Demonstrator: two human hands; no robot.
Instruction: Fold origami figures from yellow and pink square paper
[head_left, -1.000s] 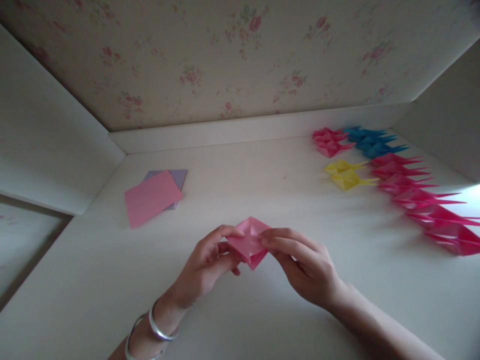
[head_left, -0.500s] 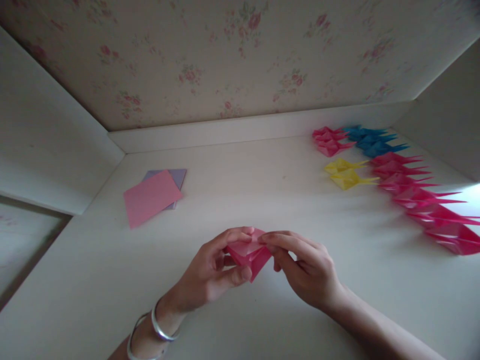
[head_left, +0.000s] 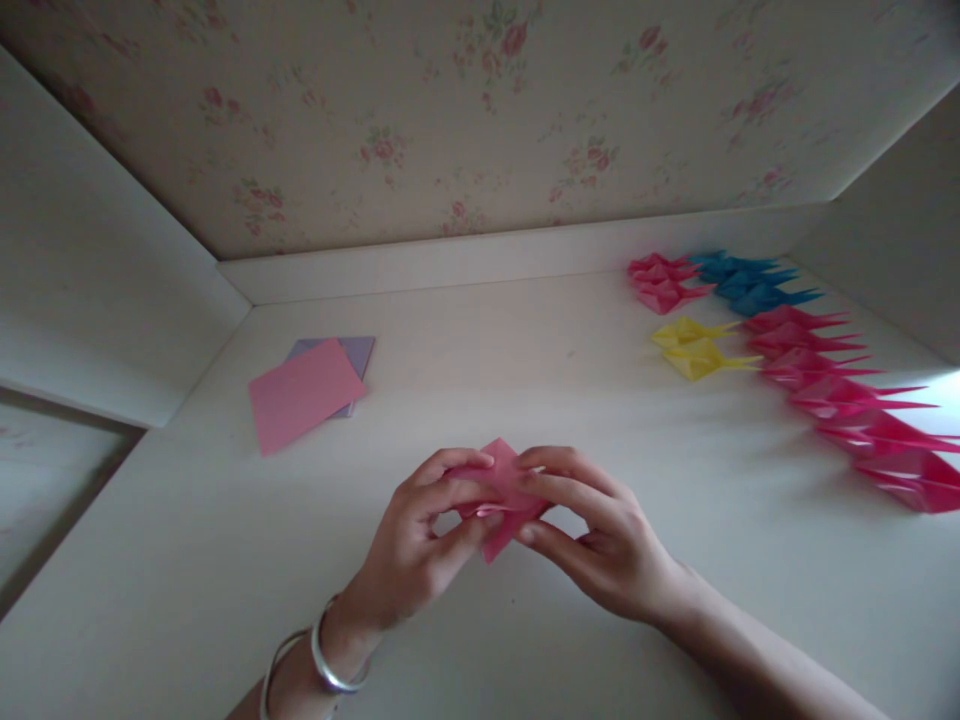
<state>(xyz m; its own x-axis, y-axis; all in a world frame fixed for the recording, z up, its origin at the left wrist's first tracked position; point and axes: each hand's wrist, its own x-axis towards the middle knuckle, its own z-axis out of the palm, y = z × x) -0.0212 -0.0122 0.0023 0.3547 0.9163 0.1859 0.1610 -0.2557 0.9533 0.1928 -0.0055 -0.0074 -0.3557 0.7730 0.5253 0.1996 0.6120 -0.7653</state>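
Between my two hands, just over the white table, is a partly folded piece of pink origami paper (head_left: pixel 504 480). My left hand (head_left: pixel 427 525), with silver bangles on the wrist, pinches its left side, thumb in front and fingers on top. From the right, my right hand (head_left: pixel 600 530) grips the opposite side, its fingers on the upper face and its thumb at the lower edge. A pointed corner sticks up at the back and another points down toward me. The fingers cover part of the folds.
A pink paper sheet (head_left: pixel 304 395) overlaps purple sheets (head_left: pixel 360 355) at the left on the white table (head_left: pixel 465 350). At the right lie folded paper figures: blue ones (head_left: pixel 754 285), yellow ones (head_left: pixel 697 358) and a row of pink ones (head_left: pixel 870 430). A flower-patterned wall (head_left: pixel 420 120) stands behind.
The paper's open pocket has been pressed flatter, and its back corner now shows higher. My right hand has shifted slightly left, its thumb now on the lower edge.
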